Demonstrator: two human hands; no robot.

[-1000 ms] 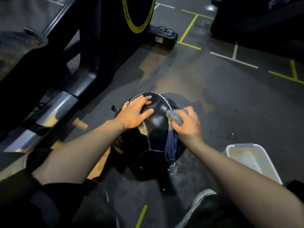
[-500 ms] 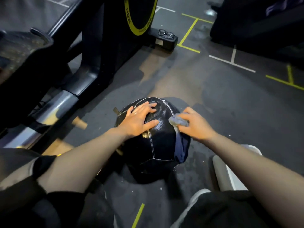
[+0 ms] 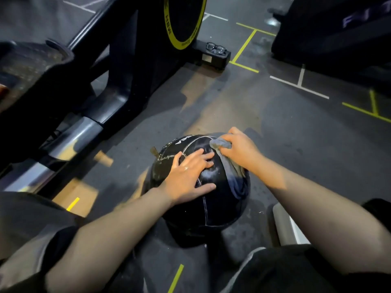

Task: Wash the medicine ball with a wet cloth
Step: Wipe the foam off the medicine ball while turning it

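A black medicine ball [image 3: 213, 210] with pale seams rests on the dark gym floor in front of me. My left hand [image 3: 188, 176] lies flat on its top with the fingers spread. My right hand [image 3: 239, 149] is closed around a wet grey-blue cloth [image 3: 234, 178] at the ball's far right top. The cloth's loose end hangs down the ball's right side. The ball's surface looks shiny and wet near my left fingers.
A white plastic tub [image 3: 285, 227] stands at my right, mostly hidden under my right arm. A black exercise machine [image 3: 105, 85] with a yellow-rimmed wheel fills the left and back. A pair of glasses [image 3: 215, 48] lies on the machine's foot. Yellow and white floor lines cross the floor at right.
My right hand has carried the cloth from the ball's near right side up toward its far top. My left hand stayed on the ball, sliding slightly toward its middle.
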